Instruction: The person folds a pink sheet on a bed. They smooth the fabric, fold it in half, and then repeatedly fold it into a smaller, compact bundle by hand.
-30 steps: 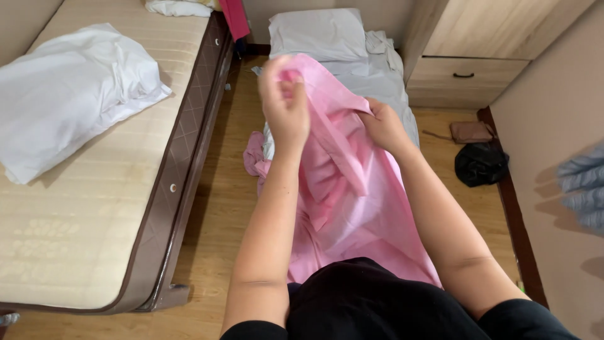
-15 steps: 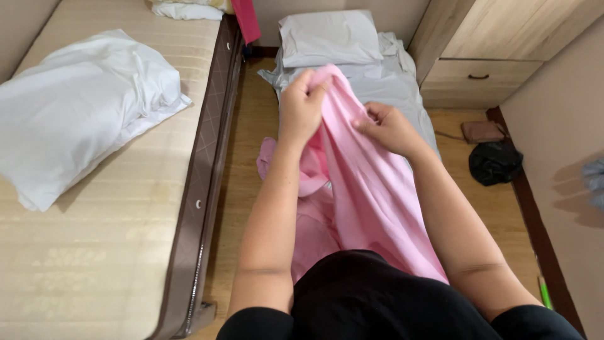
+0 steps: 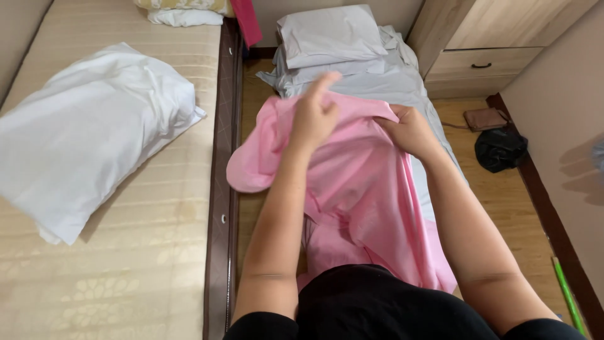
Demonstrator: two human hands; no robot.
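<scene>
Pink cloth [image 3: 358, 182] held up over the wooden floor [image 3: 503, 164] beside the bed [image 3: 126, 252], left hand [image 3: 314, 116] gripping its top edge, forefinger raised, right hand [image 3: 412, 129] apparently pinching the same edge, fingers closed, white pillow [image 3: 88, 132] on the bed, folded grey sheets [image 3: 340, 47] beyond.

White pillow [image 3: 94, 135] on the beige mattress [image 3: 126, 252], folded grey sheets [image 3: 330, 38], black bag [image 3: 500, 149] by wooden drawers [image 3: 481, 63].

I see left hand [image 3: 313, 118] and right hand [image 3: 409, 131] gripping pink cloth [image 3: 358, 189] above grey sheets [image 3: 352, 69]; white pillow [image 3: 88, 135] on mattress [image 3: 126, 252].
</scene>
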